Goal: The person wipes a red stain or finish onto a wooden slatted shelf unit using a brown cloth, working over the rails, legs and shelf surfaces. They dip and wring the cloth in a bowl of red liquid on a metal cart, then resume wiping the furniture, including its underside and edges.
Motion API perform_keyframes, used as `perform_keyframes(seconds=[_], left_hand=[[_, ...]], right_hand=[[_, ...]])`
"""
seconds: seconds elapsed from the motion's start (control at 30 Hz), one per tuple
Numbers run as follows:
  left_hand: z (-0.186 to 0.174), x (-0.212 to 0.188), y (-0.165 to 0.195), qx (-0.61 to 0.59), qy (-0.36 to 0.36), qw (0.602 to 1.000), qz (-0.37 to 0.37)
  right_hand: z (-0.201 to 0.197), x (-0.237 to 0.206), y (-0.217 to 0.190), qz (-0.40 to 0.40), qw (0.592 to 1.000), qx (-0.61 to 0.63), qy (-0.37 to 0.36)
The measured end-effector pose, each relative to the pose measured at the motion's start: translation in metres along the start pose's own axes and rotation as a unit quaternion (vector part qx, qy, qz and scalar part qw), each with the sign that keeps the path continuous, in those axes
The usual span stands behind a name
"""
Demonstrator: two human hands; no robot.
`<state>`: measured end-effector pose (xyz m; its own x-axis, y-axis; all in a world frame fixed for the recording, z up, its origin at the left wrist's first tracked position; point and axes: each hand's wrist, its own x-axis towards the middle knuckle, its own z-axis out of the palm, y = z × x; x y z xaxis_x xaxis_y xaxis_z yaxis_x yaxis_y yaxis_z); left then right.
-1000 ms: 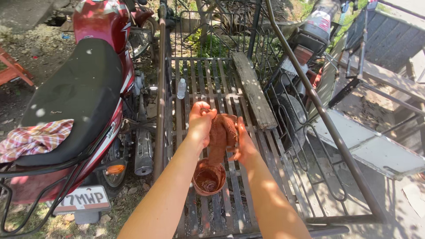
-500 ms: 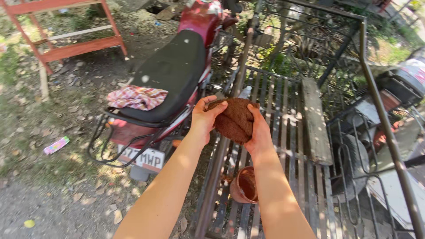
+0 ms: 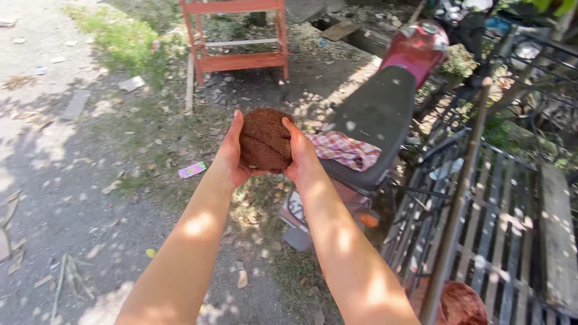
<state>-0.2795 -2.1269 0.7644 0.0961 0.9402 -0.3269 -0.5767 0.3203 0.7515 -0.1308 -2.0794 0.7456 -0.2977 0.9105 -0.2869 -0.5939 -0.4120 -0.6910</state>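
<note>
A rounded brown fibrous lump (image 3: 265,139), like a block of coconut fibre, is pressed between both my palms at arm's length. My left hand (image 3: 230,151) cups its left side, and my right hand (image 3: 303,155) cups its right side. Both arms stretch forward over bare dirt ground. A brown-stained round bowl (image 3: 460,303) sits on the metal slatted rack (image 3: 506,241) at the lower right, well below and right of my hands.
A red motorcycle (image 3: 385,114) with a black seat stands right of my hands, a checked cloth (image 3: 344,149) lying on the seat. A red wooden frame (image 3: 238,36) stands farther off. A rusty metal post (image 3: 457,204) rises at the rack's edge. Litter and dry leaves dot the ground.
My hands lifted the brown lump up from the bowl on the rack and swung it left, past the motorcycle, out over the dirt ground. The view turned left with them.
</note>
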Motion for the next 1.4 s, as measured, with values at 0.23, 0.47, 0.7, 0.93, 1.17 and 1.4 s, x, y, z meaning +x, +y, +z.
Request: perform_keyframes(seconds=[0.23,0.47,0.7,0.93,1.17,1.4], left_hand=[[-0.1,0.062,0.082,-0.081,0.036,0.995,0.037],[-0.127,0.151,0.11,-0.104,0.059,0.993,0.017],[-0.13,0.288,0.133,-0.062,0.116,0.991,0.028],[-0.121,0.39,0.163,-0.086,0.163,0.982,0.051],[-0.114,0.482,0.196,-0.107,0.019,0.984,0.144],[-0.136,0.594,0.255,-0.073,0.027,0.991,0.11]], right_hand=[[0.069,0.109,0.05,0.034,0.995,-0.089,0.038],[0.074,0.214,0.048,-0.031,0.993,-0.097,0.057],[0.063,0.334,0.015,-0.058,0.973,-0.188,0.12],[0.044,0.433,-0.025,-0.068,0.953,-0.262,0.135],[0.032,0.524,-0.052,-0.123,0.951,-0.229,0.166],[0.057,0.629,-0.099,-0.181,0.881,-0.387,0.203]])
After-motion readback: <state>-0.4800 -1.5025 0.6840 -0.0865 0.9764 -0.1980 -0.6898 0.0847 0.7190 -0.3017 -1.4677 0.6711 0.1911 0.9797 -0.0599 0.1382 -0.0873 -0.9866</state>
